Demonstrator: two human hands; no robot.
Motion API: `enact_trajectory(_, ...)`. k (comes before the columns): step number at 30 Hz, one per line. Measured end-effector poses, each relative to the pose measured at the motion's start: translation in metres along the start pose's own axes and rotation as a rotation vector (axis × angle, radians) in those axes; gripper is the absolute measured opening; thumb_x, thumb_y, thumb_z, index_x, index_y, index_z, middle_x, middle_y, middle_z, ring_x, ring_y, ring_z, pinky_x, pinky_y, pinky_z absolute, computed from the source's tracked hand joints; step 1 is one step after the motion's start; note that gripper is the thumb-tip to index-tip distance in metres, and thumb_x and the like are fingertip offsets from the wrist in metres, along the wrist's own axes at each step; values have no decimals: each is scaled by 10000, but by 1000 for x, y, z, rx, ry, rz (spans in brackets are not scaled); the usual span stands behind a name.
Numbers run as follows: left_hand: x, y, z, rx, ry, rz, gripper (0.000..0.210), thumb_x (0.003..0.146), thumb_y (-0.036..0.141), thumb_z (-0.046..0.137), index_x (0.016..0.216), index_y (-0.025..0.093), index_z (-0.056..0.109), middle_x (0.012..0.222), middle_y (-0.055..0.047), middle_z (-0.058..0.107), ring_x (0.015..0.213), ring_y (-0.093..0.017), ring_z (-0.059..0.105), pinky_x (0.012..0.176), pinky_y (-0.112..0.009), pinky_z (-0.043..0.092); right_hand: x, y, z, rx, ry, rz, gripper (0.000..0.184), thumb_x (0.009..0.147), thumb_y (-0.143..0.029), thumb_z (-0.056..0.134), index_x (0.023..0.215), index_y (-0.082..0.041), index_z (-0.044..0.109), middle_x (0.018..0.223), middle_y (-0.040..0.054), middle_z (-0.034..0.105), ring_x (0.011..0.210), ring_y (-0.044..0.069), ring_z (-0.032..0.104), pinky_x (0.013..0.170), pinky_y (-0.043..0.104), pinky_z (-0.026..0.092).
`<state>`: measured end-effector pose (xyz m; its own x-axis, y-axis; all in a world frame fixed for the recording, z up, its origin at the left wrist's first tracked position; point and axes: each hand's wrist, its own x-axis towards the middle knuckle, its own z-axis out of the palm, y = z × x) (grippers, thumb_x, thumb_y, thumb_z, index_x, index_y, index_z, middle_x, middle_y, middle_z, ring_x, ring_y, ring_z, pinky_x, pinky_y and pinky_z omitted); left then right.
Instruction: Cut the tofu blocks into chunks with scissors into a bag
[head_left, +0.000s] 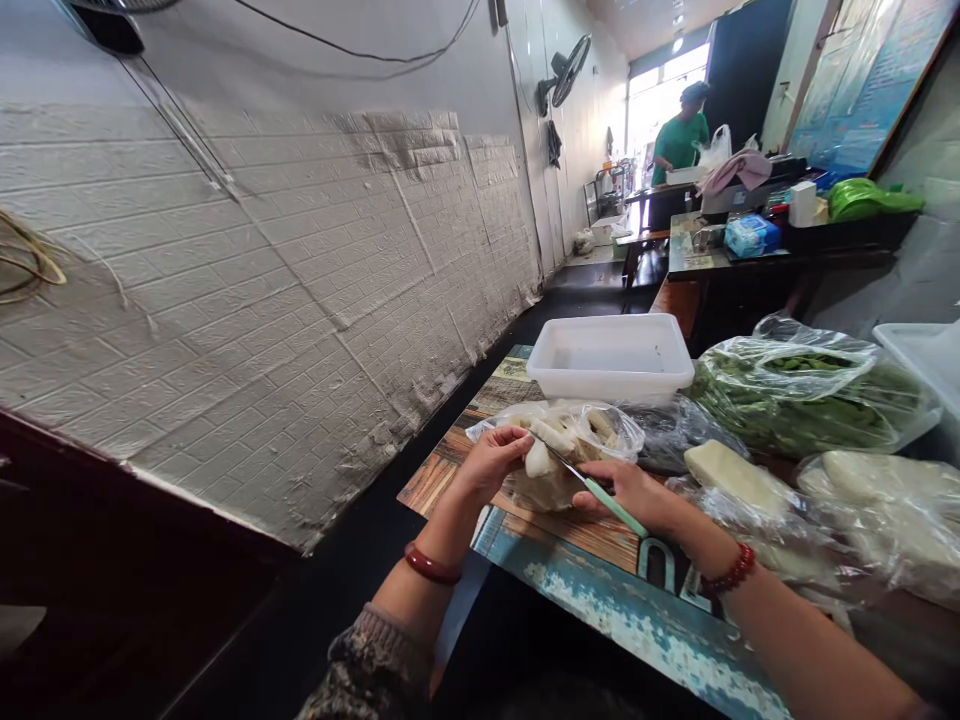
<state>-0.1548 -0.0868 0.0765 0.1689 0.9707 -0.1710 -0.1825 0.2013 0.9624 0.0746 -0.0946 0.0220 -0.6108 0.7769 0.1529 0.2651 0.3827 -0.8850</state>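
In my right hand [619,490] is a knife [613,505] with a light green handle, its thin blade pointing up and left. My left hand [495,458] is closed, thumb and fingers pinched on a whitish, rounded food piece [538,461] beside the blade's tip. Its exact kind I cannot make out. Just beneath both hands, a clear plastic bag [551,492] lies open on the table with more off-white pieces in it. The table [585,545] has a wood-and-blue patterned top.
A white plastic tub [611,385] stands behind the bag. To the right are a bag of green leaves [795,400], a dark plastic bag [679,430] and pale blocks [739,475] in clear plastic. A white brick-pattern wall [300,260] runs along the left. A person [679,140] stands at a far table.
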Motion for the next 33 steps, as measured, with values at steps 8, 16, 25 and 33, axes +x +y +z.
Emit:
enact_trajectory(8,4,-4,-3,69,19,33,367,535,377,905,700,118,704,636,-3,653,550,-87,551,582,-222,417,2,-9,-1,157,-48,74,468,772,-640,644,687,-182,590,588,-29,451,546,121,410,495,246,316)
enact_trajectory(16,-3,-2,-15,-18,80,95,353,618,344,856,802,144,630,741,-10,662,614,-114,609,584,-235,513,6,-9,11,284,-49,254,481,724,-638,697,758,-172,583,557,-32,524,451,90,447,395,202,336)
enact_trajectory(25,-2,-1,-27,-150,147,115,325,656,281,799,910,146,647,829,-41,691,718,-152,657,673,-287,560,-1,-27,-6,417,37,267,600,713,-610,720,1112,-164,663,573,-28,584,435,102,502,400,212,380)
enact_trajectory(33,34,-15,-39,509,118,365,231,778,312,643,929,140,674,789,-45,685,686,-148,617,687,-279,513,-20,-23,-32,302,447,247,826,757,-602,688,1407,-132,489,596,-11,624,448,135,536,413,240,419)
